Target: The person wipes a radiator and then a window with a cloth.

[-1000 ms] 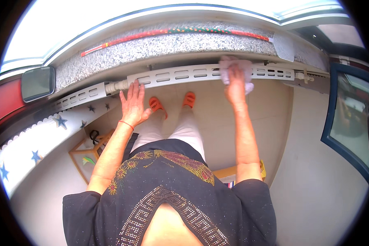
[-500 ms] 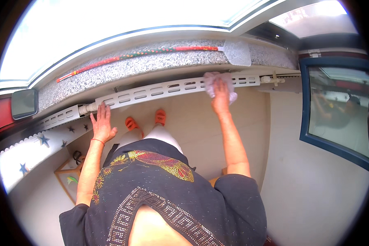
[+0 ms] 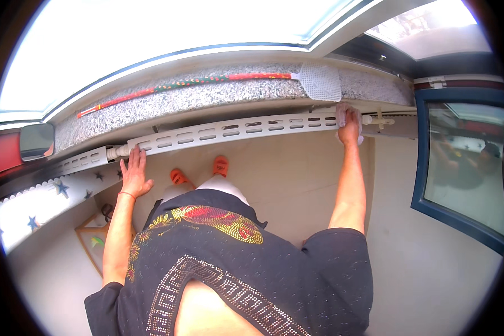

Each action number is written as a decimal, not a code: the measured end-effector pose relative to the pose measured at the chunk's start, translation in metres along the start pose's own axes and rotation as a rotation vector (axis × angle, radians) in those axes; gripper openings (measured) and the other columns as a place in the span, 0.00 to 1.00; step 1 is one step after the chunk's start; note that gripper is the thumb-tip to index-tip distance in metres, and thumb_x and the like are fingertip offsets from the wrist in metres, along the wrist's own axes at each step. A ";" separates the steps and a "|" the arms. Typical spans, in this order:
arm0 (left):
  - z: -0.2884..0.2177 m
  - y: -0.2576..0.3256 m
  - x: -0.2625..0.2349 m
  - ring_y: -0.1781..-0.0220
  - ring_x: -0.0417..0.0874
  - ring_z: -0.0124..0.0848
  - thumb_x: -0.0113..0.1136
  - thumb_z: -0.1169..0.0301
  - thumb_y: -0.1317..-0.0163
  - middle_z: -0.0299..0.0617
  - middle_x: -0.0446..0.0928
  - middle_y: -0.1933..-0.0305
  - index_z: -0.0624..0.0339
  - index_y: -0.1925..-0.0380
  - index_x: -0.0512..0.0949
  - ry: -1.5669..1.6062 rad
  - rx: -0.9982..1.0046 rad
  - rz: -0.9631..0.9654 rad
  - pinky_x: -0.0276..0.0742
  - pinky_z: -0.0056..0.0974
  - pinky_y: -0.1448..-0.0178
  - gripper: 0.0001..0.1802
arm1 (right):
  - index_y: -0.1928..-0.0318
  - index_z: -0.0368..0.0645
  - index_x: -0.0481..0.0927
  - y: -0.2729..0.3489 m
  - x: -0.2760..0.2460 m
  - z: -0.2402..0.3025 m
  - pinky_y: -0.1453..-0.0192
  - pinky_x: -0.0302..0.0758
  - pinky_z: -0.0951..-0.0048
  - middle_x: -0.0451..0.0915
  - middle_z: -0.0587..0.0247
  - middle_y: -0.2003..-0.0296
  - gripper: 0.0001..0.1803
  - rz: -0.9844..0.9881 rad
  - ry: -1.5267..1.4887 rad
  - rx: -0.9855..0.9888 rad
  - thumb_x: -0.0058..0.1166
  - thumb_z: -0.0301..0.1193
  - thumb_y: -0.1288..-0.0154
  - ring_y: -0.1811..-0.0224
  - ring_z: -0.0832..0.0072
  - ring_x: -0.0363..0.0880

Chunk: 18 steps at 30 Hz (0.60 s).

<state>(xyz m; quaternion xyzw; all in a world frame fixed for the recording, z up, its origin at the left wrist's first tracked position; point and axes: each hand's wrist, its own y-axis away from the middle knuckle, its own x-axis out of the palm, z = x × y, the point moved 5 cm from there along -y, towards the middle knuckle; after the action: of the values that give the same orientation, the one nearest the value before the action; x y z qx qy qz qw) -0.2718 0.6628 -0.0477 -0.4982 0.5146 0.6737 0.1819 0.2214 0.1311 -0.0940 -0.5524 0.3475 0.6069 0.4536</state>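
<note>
One left hand (image 3: 133, 177), empty, fingers slightly spread, touches the left end of a long, white, slotted metal radiator cover (image 3: 218, 130) running left to right beyond both palms; at its right end, the right hand (image 3: 350, 130) grips a crumpled, pale-pink cloth (image 3: 341, 115).

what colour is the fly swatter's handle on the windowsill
The handle is red toward both ends, with a dotted green middle stretch; best seen in the head view.
</note>
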 end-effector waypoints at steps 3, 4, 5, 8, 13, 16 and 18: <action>0.000 -0.001 -0.001 0.23 0.41 0.45 0.67 0.63 0.62 0.48 0.38 0.24 0.58 0.30 0.47 0.012 0.019 -0.012 0.38 0.64 0.27 0.57 | 0.37 0.40 0.65 0.012 0.002 0.007 0.30 0.55 0.55 0.63 0.40 0.37 0.37 -0.022 -0.043 -0.003 0.47 0.17 0.54 0.34 0.44 0.58; 0.000 -0.001 -0.001 0.23 0.41 0.45 0.67 0.63 0.62 0.48 0.38 0.24 0.58 0.30 0.48 0.016 0.022 -0.013 0.38 0.64 0.27 0.57 | 0.37 0.39 0.65 0.018 0.003 0.014 0.29 0.55 0.54 0.62 0.40 0.37 0.37 -0.020 -0.047 -0.032 0.47 0.17 0.54 0.34 0.44 0.57; 0.001 0.000 -0.001 0.23 0.42 0.45 0.67 0.64 0.63 0.49 0.39 0.24 0.58 0.30 0.48 0.020 0.025 -0.013 0.39 0.64 0.28 0.57 | 0.37 0.39 0.64 0.025 0.004 0.027 0.29 0.55 0.54 0.62 0.40 0.37 0.38 -0.016 -0.050 -0.060 0.48 0.17 0.55 0.34 0.43 0.57; 0.002 0.003 -0.006 0.23 0.44 0.44 0.65 0.64 0.61 0.50 0.42 0.25 0.58 0.31 0.49 0.068 0.055 -0.054 0.38 0.64 0.28 0.55 | 0.37 0.38 0.64 0.047 0.006 0.074 0.28 0.53 0.54 0.60 0.40 0.36 0.39 0.000 -0.076 -0.086 0.49 0.17 0.56 0.33 0.43 0.56; 0.020 0.003 -0.011 0.24 0.48 0.43 0.61 0.64 0.57 0.51 0.48 0.26 0.61 0.32 0.51 0.189 0.051 -0.195 0.37 0.64 0.28 0.50 | 0.36 0.38 0.63 0.081 0.007 0.152 0.27 0.52 0.54 0.58 0.42 0.34 0.40 0.073 -0.099 -0.086 0.49 0.16 0.56 0.33 0.42 0.55; 0.044 0.005 -0.008 0.24 0.47 0.43 0.61 0.64 0.57 0.51 0.47 0.26 0.63 0.32 0.52 0.164 -0.032 -0.230 0.37 0.64 0.28 0.49 | 0.36 0.39 0.63 0.094 0.011 0.189 0.28 0.55 0.54 0.58 0.43 0.34 0.39 0.076 -0.114 -0.109 0.48 0.15 0.56 0.33 0.41 0.54; 0.064 0.008 -0.003 0.24 0.46 0.43 0.61 0.64 0.57 0.51 0.46 0.26 0.64 0.33 0.53 0.130 -0.112 -0.224 0.36 0.64 0.28 0.49 | 0.36 0.39 0.63 0.102 0.013 0.214 0.29 0.55 0.54 0.57 0.43 0.34 0.39 0.081 -0.113 -0.118 0.48 0.15 0.56 0.33 0.40 0.53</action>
<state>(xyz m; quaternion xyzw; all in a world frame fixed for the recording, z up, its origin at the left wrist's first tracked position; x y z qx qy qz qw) -0.3074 0.7169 -0.0425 -0.6043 0.4282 0.6431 0.1945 0.0505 0.2950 -0.0828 -0.5285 0.3070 0.6745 0.4142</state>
